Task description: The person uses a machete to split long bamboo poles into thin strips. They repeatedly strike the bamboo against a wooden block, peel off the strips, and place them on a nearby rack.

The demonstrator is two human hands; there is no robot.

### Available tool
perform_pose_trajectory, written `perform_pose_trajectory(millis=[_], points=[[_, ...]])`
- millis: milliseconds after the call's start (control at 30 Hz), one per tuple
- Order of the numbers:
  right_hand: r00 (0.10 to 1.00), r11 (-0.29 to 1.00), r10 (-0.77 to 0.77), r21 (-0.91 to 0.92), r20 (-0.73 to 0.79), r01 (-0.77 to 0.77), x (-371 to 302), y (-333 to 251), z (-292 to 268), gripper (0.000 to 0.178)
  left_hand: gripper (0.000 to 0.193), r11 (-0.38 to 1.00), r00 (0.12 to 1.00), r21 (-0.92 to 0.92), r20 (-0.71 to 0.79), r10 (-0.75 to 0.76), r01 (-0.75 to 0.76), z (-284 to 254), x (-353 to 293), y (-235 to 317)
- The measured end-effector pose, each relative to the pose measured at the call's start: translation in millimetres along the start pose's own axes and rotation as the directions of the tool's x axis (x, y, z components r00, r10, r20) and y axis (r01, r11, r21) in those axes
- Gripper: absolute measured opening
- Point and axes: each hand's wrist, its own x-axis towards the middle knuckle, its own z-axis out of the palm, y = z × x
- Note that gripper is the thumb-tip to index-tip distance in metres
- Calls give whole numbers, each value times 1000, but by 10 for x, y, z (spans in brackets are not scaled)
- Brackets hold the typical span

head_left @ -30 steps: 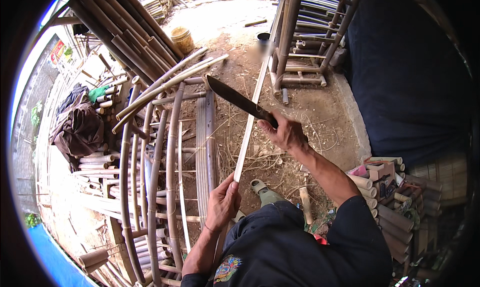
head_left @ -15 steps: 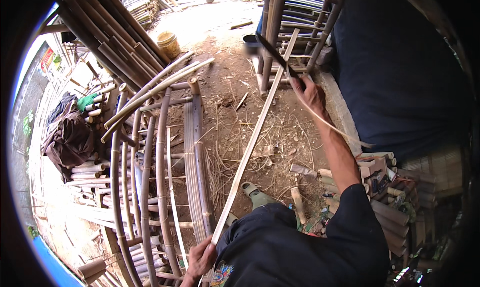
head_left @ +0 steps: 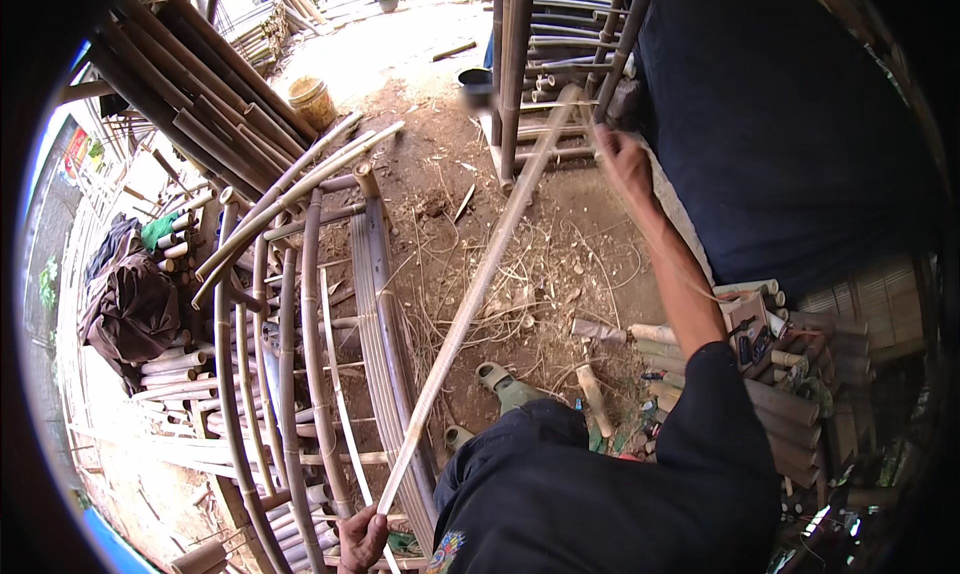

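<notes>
A long pale bamboo strip [head_left: 462,324] runs slantwise from low left to far right, blurred by motion. Its near end is pinched in my left hand [head_left: 363,540], beside the bamboo frame. My right hand [head_left: 626,166] is closed near the strip's far end, with the arm stretched out. It grips a knife whose dark curved blade showed half a second ago; now the blade is smeared and barely visible. A thin, faint length lies along my right forearm and may be the knife's long handle.
A bamboo frame [head_left: 315,374] stands on my left, with loose poles across it. Ahead is another bamboo frame [head_left: 515,64]. A yellowish bucket [head_left: 312,104] stands beside leaning dark bamboo [head_left: 190,74]. Shavings litter the dirt floor. Cut bamboo pieces [head_left: 785,414] lie at right, below a dark sheet [head_left: 780,124].
My left hand has shifted left and down with the strip's near end. My right hand has risen slightly; the knife's blade has blurred. The whole view has shifted a little.
</notes>
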Motion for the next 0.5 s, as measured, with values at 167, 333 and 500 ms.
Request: perform_pose_trajectory(millis=[167, 333, 500], points=[[734, 448, 655, 692, 177, -566, -231, -28, 135, 74, 34, 966, 976, 143, 26, 215, -216, -125, 275, 82], [618, 274, 482, 564, 621, -779, -1332, -1090, 1012, 29, 32, 758, 630, 280, -428, 648, -589, -190, 1227, 1578], [494, 21, 31, 493, 869, -870, -2106, -1959, 1413, 25, 36, 732, 537, 259, -536, 652, -630, -38, 1690, 2790]])
